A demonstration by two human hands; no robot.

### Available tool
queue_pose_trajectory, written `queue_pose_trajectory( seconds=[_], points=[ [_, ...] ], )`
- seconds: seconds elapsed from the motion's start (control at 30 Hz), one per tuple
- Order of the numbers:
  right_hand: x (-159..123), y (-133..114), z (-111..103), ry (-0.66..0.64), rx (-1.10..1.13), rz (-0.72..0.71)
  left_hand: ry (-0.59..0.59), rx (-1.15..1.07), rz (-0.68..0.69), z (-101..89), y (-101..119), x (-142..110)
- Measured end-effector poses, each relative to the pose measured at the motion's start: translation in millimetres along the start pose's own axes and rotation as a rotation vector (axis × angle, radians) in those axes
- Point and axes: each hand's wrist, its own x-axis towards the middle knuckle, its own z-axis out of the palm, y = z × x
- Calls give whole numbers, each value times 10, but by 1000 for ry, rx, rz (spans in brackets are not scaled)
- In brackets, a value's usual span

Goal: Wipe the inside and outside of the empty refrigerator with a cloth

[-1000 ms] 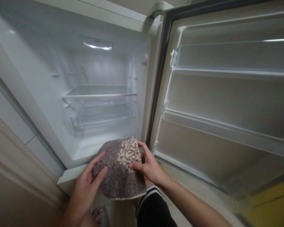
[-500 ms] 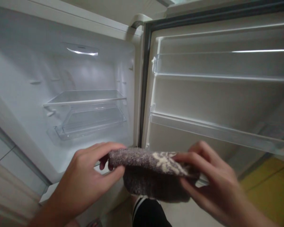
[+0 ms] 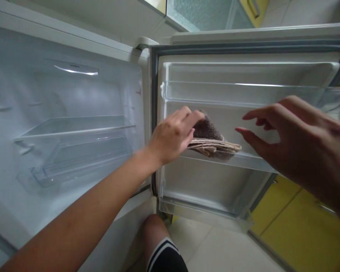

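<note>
A folded grey-brown cloth (image 3: 215, 145) with pale edges lies at the middle door shelf (image 3: 257, 162) of an open fridge. One flap of it stands up behind, against the door's inner panel. My left hand (image 3: 174, 134) is closed on the cloth's left part, its fingertips pinching the raised flap. To the right, apart from the cloth, my right hand (image 3: 294, 132) hovers with thumb and fingers spread and nothing between them.
Left of the door is the lit fridge interior, with a glass shelf (image 3: 73, 126) above a clear drawer (image 3: 85, 155). A clear upper door shelf (image 3: 215, 94) and a lower one (image 3: 204, 213) flank the middle one. Yellow cabinets (image 3: 306, 219) stand at right.
The cloth has gone from between both hands onto the middle door shelf. My right hand has let go and moved up and right; my left hand stays on it. The view has turned right.
</note>
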Motion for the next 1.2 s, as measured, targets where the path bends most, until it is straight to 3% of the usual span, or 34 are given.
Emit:
queue_pose_trajectory(
  seconds=[0.1, 0.17, 0.3, 0.4, 0.53, 0.63, 0.77, 0.9, 1.07, 1.2],
  points=[
    [-204, 98, 37, -47, 28, -95, -362, -61, -44, 116, -11, -39],
    [-264, 191, 135, -180, 138, -112, -509, -151, -142, 144, -80, -2],
    [-237, 307, 364, -446, 423, -24, -593, -260, -181, 76, -258, 103],
    [-127, 296, 505, -516, 605, 13, -648, -296, -210, -8, -351, 144],
    [50, 141, 621, -528, 712, -27, -609, -265, -220, -35, -397, 153],
    [141, 2, 662, -521, 675, -94, -551, -180, -204, -18, -420, 128],
    [185, -48, 710, -494, 619, -126, -455, -225, -195, -44, -489, 39],
    [167, 27, 760, -445, 556, -97, -352, -242, -181, -89, -537, -46],
    [86, 105, 722, -289, 442, 1, -373, -36, -73, -97, -580, -40],
    [4, 172, 664, -243, 419, 108, -319, 90, 19, -119, -605, -39]
  ],
)
